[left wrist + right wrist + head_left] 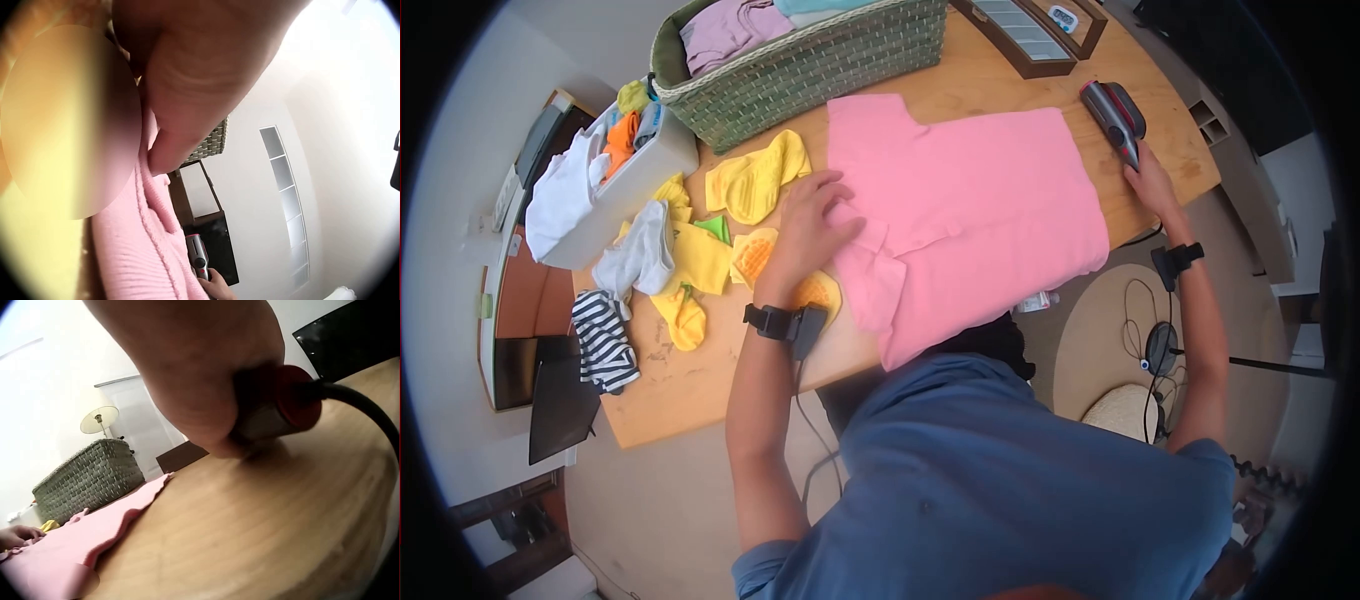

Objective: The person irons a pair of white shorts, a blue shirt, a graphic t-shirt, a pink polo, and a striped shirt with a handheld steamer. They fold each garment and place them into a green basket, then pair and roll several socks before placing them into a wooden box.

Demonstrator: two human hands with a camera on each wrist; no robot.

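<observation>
A pink garment (990,190) lies spread on the wooden table, its near edge hanging over the table's side. The left hand (808,228) rests on the garment's left part, fingers spread and slightly bent over the fabric; in the left wrist view the thumb touches the pink knit (140,250). At the table's right side the right hand (1152,183) grips the handle of a grey and red corded steamer or iron (1115,115). The right wrist view shows the handle's red end (297,400) with its black cord, fingers curled round it.
A green woven basket (810,80) of clothes stands behind the garment. Left of it are a white bin (625,190) of clothes, yellow socks (758,178), grey socks (638,255) and a striped cloth (605,340). A brown compartment box (1025,45) sits at the back right.
</observation>
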